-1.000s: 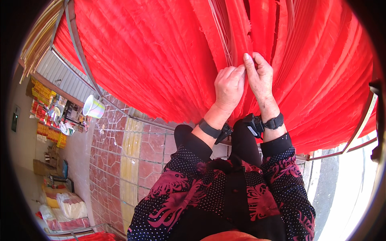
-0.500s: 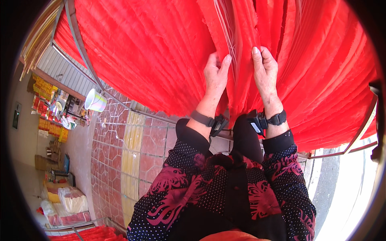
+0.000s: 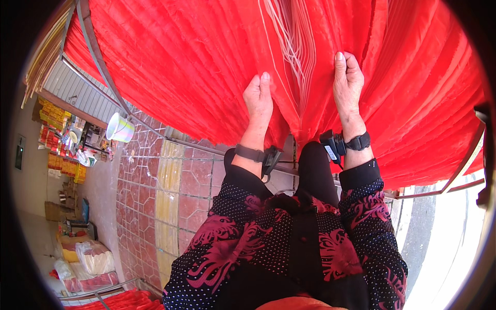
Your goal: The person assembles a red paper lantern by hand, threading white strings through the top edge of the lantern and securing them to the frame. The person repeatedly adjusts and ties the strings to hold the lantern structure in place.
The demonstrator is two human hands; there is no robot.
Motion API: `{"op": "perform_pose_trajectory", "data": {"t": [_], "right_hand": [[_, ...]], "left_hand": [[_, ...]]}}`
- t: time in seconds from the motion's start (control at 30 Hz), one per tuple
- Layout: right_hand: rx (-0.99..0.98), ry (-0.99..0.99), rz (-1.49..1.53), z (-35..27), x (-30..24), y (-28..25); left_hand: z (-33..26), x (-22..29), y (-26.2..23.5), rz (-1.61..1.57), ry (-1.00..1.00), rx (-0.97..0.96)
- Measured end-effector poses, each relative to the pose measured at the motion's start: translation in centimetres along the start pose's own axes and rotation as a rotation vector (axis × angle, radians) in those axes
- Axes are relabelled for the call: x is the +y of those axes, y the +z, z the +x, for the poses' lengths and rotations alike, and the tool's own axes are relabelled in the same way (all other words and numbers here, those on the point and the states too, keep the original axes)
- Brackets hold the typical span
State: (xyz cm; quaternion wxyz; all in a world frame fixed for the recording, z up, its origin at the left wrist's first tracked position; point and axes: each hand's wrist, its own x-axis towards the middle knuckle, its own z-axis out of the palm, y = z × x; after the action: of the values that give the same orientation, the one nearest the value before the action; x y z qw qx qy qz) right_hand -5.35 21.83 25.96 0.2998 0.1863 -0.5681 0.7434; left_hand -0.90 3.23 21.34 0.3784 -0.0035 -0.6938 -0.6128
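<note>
Red pleated sheets (image 3: 196,67) hang over a metal rail (image 3: 103,82) before the person, the left hand (image 3: 258,101) and right hand (image 3: 347,82) each clenched on a fold, spreading them apart; next seems careful, even pulling sideways.

a floor of red and yellow tiles (image 3: 165,181) is lit by bright daylight; cluttered shelves (image 3: 57,139) and stuffed sacks (image 3: 95,258) are seen at the left.
</note>
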Motion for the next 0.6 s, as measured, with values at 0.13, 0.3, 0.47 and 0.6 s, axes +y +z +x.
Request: {"op": "perform_pose_trajectory", "data": {"t": [0.13,0.3,0.47,0.6], "right_hand": [[0.047,-0.057,-0.123,0.0,0.5,0.1],[0.063,-0.112,-0.258,0.1,1.0,0.0],[0.087,-0.178,-0.375,0.1,1.5,0.0],[0.076,-0.238,-0.542,-0.1,1.5,0.0]], "left_hand": [[0.4,-0.1,-1.3,0.029,0.038,0.036],[0.6,-0.1,-2.4,0.069,0.031,0.042],[0.2,0.1,-2.1,0.027,0.028,0.038],[0.0,-0.2,-2.0,0.002,-0.009,0.01]]}}
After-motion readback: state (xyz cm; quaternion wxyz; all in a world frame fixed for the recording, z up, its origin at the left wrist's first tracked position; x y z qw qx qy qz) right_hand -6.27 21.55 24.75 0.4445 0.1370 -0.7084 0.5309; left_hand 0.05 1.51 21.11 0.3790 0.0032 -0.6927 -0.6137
